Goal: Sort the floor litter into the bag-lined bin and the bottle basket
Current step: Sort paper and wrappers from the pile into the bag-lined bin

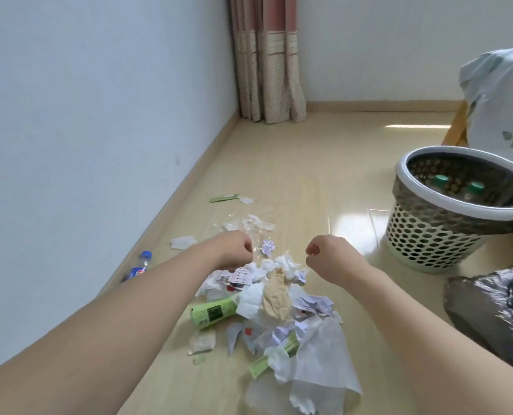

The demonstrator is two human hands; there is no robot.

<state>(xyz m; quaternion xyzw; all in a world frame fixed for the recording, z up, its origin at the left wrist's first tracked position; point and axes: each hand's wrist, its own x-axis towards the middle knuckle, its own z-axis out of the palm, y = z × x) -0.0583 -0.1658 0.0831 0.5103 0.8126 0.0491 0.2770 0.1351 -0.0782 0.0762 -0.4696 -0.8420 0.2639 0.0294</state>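
the floor [294, 163] carries everything. one white bundle [500, 100] with a leaf print sits at the far right. one litter pile [279, 301] of crumpled paper and tissue lies in the middle of the floor, in front of both arms. one perforated basket [434, 232] with a white rim stands to the right of the pile, well apart from it, and two green bottle caps [440, 181] show inside it. one dark bag [494, 307] shows at the right edge, nearer than the basket. two hands reach over the far end of the pile: the left hand [234, 250] is curled, knuckles up, and i cannot tell whether it holds anything; the right hand [324, 253] is clenched on nothing i can see. one green tube [213, 313] lies at the pile's left edge. one blue-capped bottle [138, 266] lies by the left wall. one green strip [223, 199] lies beyond the pile.
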